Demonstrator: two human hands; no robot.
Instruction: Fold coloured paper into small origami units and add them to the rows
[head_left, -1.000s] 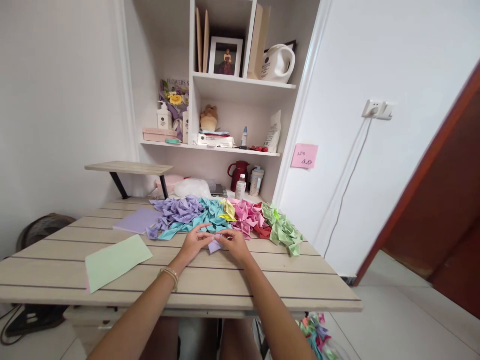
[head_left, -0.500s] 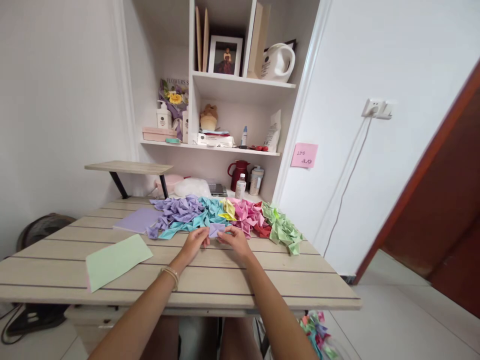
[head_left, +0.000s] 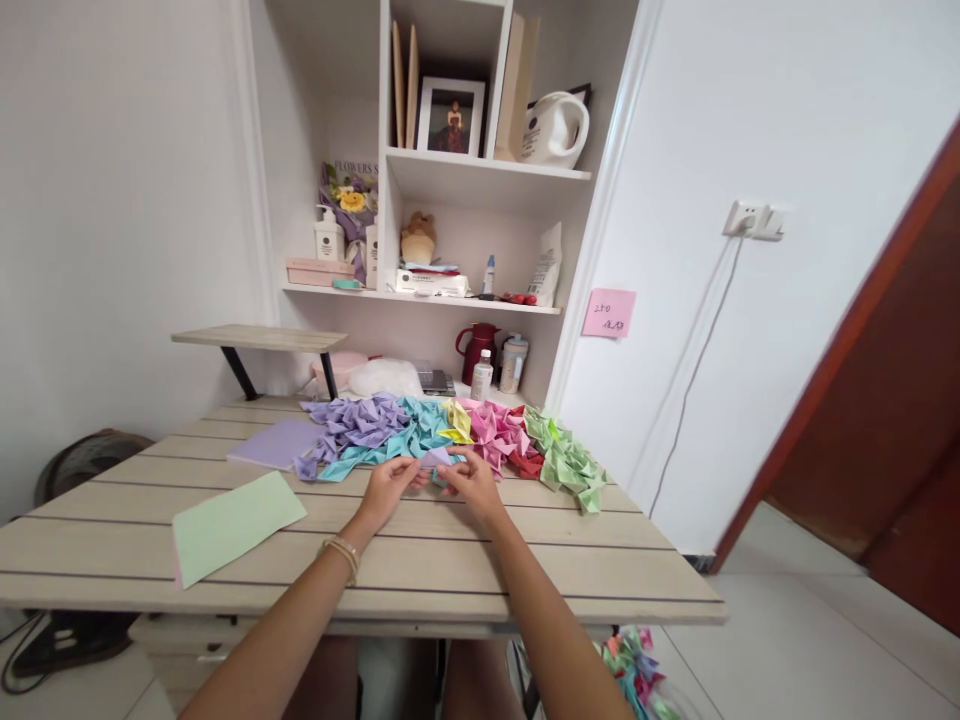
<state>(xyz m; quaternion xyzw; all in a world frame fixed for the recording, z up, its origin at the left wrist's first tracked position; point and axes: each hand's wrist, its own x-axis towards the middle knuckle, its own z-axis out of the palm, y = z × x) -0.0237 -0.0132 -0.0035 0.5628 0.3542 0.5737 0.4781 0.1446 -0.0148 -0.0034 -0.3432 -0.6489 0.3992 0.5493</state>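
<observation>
A small purple origami paper (head_left: 434,458) is pinched between my two hands above the middle of the table. My left hand (head_left: 393,484) has its fingers closed at the paper's left edge. On the other side, my right hand (head_left: 472,482) grips the right edge between thumb and fingers. Just beyond my hands lies a heap of folded paper pieces, grouped by colour: purple (head_left: 367,418), blue (head_left: 420,425), yellow (head_left: 457,420), pink (head_left: 495,432), red (head_left: 527,465) and green (head_left: 566,460). My fingers partly hide the purple paper's edges.
Green paper sheets (head_left: 238,525) and a purple stack of paper (head_left: 277,443) lie on the slatted table (head_left: 405,590) at left. A small raised shelf (head_left: 259,338) stands behind them. More folded pieces (head_left: 637,670) sit below the table's right edge. A bottle (head_left: 482,376) stands at the back.
The purple paper has gone from a flat rectangle facing me to a tilted, narrower, pointed outline. My hands stay in nearly the same place, still holding it.
</observation>
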